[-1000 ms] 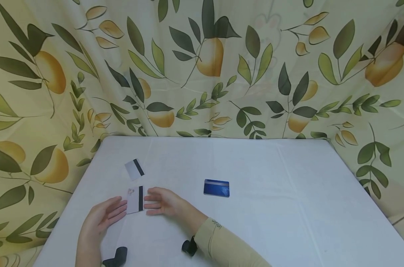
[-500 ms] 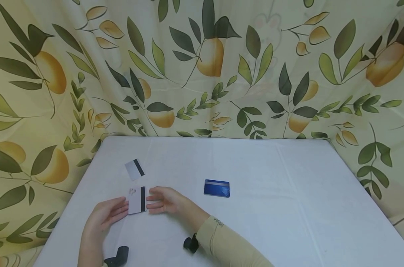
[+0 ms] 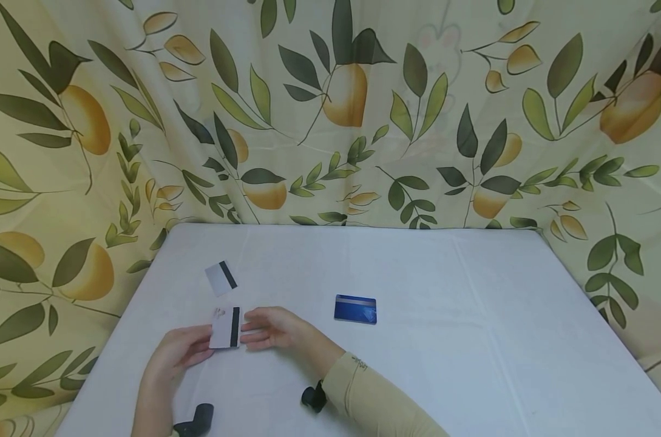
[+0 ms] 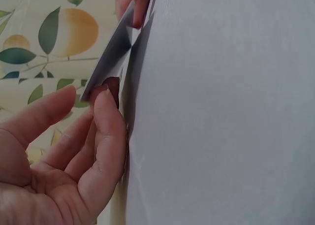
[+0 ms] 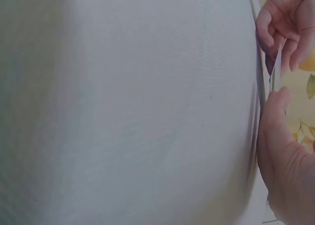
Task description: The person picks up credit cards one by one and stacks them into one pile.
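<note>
A white card (image 3: 225,328) with a black magnetic stripe lies between my two hands on the left part of the table. My left hand (image 3: 177,355) has its fingertips under the card's left edge; in the left wrist view the card (image 4: 110,52) is tilted on those fingers, with the thumb apart from it. On the other side, my right hand (image 3: 275,328) holds its fingers nearly straight at the card's right edge. In the right wrist view, the right hand (image 5: 285,156) is close to the thin edge of the card (image 5: 276,72).
Just behind lies a second pale card (image 3: 220,277) with a black stripe. A blue card (image 3: 355,309) lies near the middle of the white-covered table (image 3: 445,364). A patterned curtain (image 3: 330,152) hangs beyond the table's back edge.
Both hands and the white card have shifted slightly to the right. The left fingertips have slid under the card's left edge. The other two cards have stayed put.
</note>
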Available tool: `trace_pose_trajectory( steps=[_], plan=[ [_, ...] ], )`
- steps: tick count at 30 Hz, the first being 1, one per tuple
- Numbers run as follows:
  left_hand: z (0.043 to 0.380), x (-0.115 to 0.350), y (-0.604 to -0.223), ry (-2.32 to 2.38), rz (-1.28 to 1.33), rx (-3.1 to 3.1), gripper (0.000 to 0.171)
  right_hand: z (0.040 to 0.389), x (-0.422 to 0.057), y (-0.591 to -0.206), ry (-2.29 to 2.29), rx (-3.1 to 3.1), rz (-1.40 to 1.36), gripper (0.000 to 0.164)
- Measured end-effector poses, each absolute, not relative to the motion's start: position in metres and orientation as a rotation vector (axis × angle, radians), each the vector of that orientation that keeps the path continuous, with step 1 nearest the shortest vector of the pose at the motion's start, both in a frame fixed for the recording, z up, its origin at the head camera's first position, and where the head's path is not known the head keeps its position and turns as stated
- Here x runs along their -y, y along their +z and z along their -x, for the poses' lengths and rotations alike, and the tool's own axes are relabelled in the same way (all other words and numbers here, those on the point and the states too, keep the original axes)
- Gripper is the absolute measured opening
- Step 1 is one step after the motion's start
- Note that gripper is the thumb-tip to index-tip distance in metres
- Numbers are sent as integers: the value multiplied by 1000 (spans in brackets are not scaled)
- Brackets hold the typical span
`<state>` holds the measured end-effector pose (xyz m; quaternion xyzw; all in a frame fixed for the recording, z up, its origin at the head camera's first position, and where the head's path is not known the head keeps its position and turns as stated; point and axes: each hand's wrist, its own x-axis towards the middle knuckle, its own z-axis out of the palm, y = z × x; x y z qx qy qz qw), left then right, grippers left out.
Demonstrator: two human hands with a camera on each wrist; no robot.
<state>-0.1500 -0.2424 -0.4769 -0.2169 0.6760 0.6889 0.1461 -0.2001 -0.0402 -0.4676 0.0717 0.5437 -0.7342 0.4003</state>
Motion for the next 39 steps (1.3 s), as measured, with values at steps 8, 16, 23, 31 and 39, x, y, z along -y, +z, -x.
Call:
trace_pose_trajectory(
  steps=[8,16,23,31,39],
  plan=[
    [151,234,-478,1983,648,-1951,48,201,39,-469,-1822,-1417,-166,31],
    [154,227,-475,1953,672,-1970,49,203,36,-471,-1829,-1465,-180,28],
    [159,214,-472,1933,688,-2014,49,204,34,-472,-1828,-1615,-225,25],
    [163,197,-469,2060,713,-1971,44,203,26,-473,-1866,-1717,-269,27],
    [167,184,-466,2117,786,-1931,46,200,17,-468,-1884,-1695,-280,28]
  ],
)
